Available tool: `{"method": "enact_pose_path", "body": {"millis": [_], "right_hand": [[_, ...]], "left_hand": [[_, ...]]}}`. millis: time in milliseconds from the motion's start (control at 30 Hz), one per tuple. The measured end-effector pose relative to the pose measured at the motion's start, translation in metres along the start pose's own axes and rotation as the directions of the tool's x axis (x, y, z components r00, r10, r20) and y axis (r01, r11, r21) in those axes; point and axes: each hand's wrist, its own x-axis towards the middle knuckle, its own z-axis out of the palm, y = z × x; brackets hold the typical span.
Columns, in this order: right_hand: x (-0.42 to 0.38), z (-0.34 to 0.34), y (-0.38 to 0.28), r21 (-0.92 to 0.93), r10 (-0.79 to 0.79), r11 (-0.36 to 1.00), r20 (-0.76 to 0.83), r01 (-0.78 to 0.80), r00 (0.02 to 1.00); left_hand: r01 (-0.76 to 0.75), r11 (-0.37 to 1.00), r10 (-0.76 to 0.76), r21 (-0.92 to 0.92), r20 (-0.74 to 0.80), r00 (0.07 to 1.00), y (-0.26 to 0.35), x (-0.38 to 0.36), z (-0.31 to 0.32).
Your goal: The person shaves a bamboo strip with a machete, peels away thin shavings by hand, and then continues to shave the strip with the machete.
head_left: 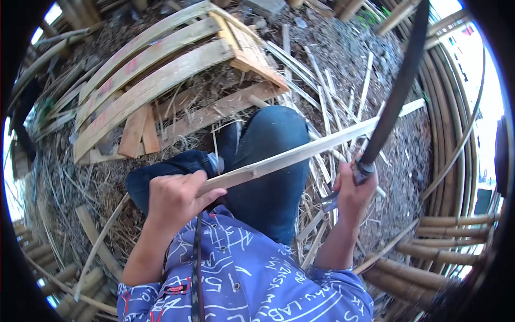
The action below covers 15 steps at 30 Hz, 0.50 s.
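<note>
A long pale bamboo strip runs from the left hand across the raised knee toward the upper right. My left hand is closed round its lower left end, thumb on top. My right hand is closed round the handle of a long dark blade, which points up and slightly right. The blade crosses in front of the strip near the strip's far part. A metal piece shows beside the right hand's fingers, too unclear to name.
A slatted wooden crate lies at the upper left. Split strips and shavings litter the ground beyond the knee. Bamboo poles stand along the right side, with more poles at the lower right.
</note>
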Motion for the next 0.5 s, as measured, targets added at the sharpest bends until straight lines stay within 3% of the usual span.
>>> {"method": "enact_pose_path", "body": {"millis": [33,67,133,167,333,500], "right_hand": [[0.004,-0.009,0.01,-0.183,-0.033,0.983,-0.059,0.022,0.998],[0.006,-0.018,0.012,-0.188,-0.026,0.982,-0.084,0.01,0.996],[0.012,-0.03,0.012,-0.484,-0.126,0.871,-0.058,0.083,0.99],[0.015,-0.035,0.014,-0.533,-0.145,0.842,-0.068,0.087,0.987],[0.027,-0.048,0.033,-0.659,-0.093,0.752,-0.093,0.008,0.991],[0.023,-0.027,0.044,-0.657,-0.006,0.754,-0.019,-0.008,1.0]], "left_hand": [[0.021,0.999,-0.022,0.038,0.031,0.999,0.003,0.0,-0.007],[0.044,0.996,-0.049,0.079,0.06,0.997,0.005,0.001,-0.015],[-0.001,0.993,-0.009,0.115,0.086,0.996,0.006,0.003,-0.022],[0.019,0.99,-0.034,0.138,0.107,0.994,0.005,0.0,-0.024],[0.075,0.987,-0.102,0.141,0.197,0.975,0.007,-0.012,-0.019],[0.099,0.989,-0.116,0.114,0.152,0.981,0.006,-0.018,-0.011]]}}
